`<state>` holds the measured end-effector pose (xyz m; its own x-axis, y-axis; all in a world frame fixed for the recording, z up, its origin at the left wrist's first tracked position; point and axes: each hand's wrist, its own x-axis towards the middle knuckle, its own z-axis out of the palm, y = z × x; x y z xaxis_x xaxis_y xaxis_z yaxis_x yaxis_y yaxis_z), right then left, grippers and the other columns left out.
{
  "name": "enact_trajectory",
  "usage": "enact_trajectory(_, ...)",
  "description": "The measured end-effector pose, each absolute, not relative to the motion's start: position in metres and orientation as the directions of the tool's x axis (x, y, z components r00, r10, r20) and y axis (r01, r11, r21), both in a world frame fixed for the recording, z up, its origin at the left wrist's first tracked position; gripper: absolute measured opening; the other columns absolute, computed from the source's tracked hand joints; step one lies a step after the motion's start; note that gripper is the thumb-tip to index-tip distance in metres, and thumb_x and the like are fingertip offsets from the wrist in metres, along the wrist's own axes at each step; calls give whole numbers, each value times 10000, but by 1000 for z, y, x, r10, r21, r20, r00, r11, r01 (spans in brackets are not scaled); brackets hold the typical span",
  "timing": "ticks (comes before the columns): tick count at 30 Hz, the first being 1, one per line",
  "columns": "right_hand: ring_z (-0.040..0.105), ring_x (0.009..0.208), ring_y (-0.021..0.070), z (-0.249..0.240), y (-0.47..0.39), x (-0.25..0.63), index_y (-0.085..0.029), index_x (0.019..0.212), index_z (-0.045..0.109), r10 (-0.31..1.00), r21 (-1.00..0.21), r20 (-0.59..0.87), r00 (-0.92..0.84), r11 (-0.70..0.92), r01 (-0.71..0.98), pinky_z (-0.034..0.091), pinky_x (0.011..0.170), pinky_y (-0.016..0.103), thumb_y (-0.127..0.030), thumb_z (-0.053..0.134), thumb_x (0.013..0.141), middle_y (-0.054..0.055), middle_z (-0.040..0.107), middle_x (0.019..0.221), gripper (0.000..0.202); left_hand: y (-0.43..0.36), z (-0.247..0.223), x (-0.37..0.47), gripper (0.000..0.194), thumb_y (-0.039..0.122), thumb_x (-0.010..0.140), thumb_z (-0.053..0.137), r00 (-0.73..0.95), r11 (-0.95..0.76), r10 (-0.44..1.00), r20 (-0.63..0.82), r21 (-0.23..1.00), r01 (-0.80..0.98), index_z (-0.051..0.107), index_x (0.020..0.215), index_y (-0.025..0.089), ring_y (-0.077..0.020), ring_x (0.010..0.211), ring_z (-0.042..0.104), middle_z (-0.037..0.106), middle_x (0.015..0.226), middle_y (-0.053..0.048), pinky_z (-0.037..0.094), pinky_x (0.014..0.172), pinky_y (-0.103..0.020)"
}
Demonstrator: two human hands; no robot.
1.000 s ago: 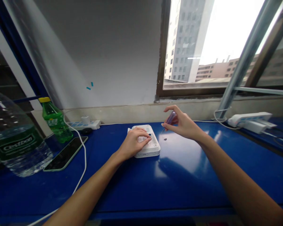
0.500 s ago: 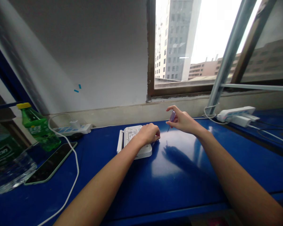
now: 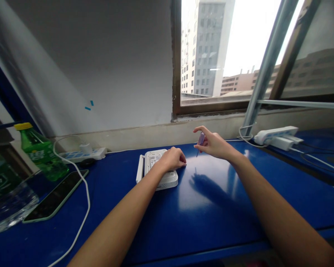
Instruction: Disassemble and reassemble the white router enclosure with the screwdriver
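Observation:
A white router (image 3: pixel 167 181) lies on the blue table, its labelled underside facing up and a white antenna (image 3: pixel 140 168) folded along its left side. Across the router rests my left hand (image 3: pixel 173 159), with fingers curled together past its right edge, near the tabletop. Whatever these fingertips pinch, if anything, is too small to make out. My right hand (image 3: pixel 213 142) is raised above the table to the right of the router. Held in its fingers is a small screwdriver (image 3: pixel 201 138) with a purple handle, its thin shaft pointing down, apart from the router.
A phone (image 3: pixel 57 196), a white cable (image 3: pixel 86 215), a green bottle (image 3: pixel 41 155) and a large clear bottle (image 3: pixel 11 204) are on the left. Power strips stand at the back left (image 3: pixel 97 152) and right (image 3: pixel 278 135). A metal post (image 3: pixel 263 74) rises before the window.
The view has shifted slightly, so everything appears a little further left. Both hands keep nearly the same pose, the screwdriver still in my right hand.

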<state>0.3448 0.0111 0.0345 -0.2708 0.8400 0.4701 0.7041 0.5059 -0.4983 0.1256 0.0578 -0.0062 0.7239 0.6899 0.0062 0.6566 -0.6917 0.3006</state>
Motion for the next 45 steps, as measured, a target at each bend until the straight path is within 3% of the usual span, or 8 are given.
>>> enact_trajectory(10,691,620,204,33,11,340,-248,1288,450,839,-520,466,-281,517,680,541,599,299,-302,708,837,-31,695,675,523,54,9,114,118,209,897,704,709,-720,677,196,378,582,786,977,180,-185,895,723,784,975,-56,547,862,-278)
enact_trajectory(15,734,683,218,32,9,326,-265,1206,485,840,-639,460,-288,539,549,589,643,322,-331,706,851,-9,728,744,424,33,26,73,282,395,939,620,588,-671,742,323,348,655,794,1060,209,-273,1112,674,766,1128,-92,478,1022,-384)
enact_trajectory(20,750,752,221,24,11,305,-241,991,571,841,-689,464,-277,539,484,602,704,343,-347,689,867,22,751,782,201,-1,13,33,867,795,712,674,437,-506,859,268,306,807,614,1402,274,-554,1375,391,547,1467,-208,304,1060,-732)
enact_trajectory(28,715,737,203,10,16,282,-199,778,697,828,-559,453,-329,552,619,561,702,311,-223,654,804,33,746,785,55,4,11,-4,849,745,739,710,568,-509,823,12,460,727,508,1475,374,-398,1502,283,213,1676,-87,297,1184,-533)
enact_trajectory(32,704,678,198,7,16,280,-198,772,718,838,-550,418,-350,540,637,561,647,305,-190,632,782,29,739,738,87,8,28,-31,641,607,740,793,665,-573,747,-6,502,648,640,1337,428,-346,1517,271,344,1632,-1,297,1197,-496)
enact_trajectory(35,698,643,195,6,15,278,-199,761,716,842,-549,396,-366,537,641,568,636,309,-172,630,767,27,733,709,90,2,32,-32,412,630,823,693,594,-566,797,103,471,677,784,1108,348,-333,1388,499,568,1486,-35,358,1158,-453)
enact_trajectory(40,714,688,208,6,14,275,-198,782,721,845,-539,395,-361,531,653,576,669,324,-156,629,762,37,744,742,103,-16,16,10,855,815,757,595,372,-436,891,258,264,860,571,1440,302,-481,1168,606,678,1309,-165,447,977,-607)
enact_trajectory(45,737,801,226,8,17,283,-197,822,720,848,-561,424,-316,521,643,582,754,342,-151,640,757,54,767,836,112,-20,21,7,1039,547,638,815,478,-490,871,110,246,836,362,1558,383,-492,1331,477,566,1473,-96,417,1050,-581)
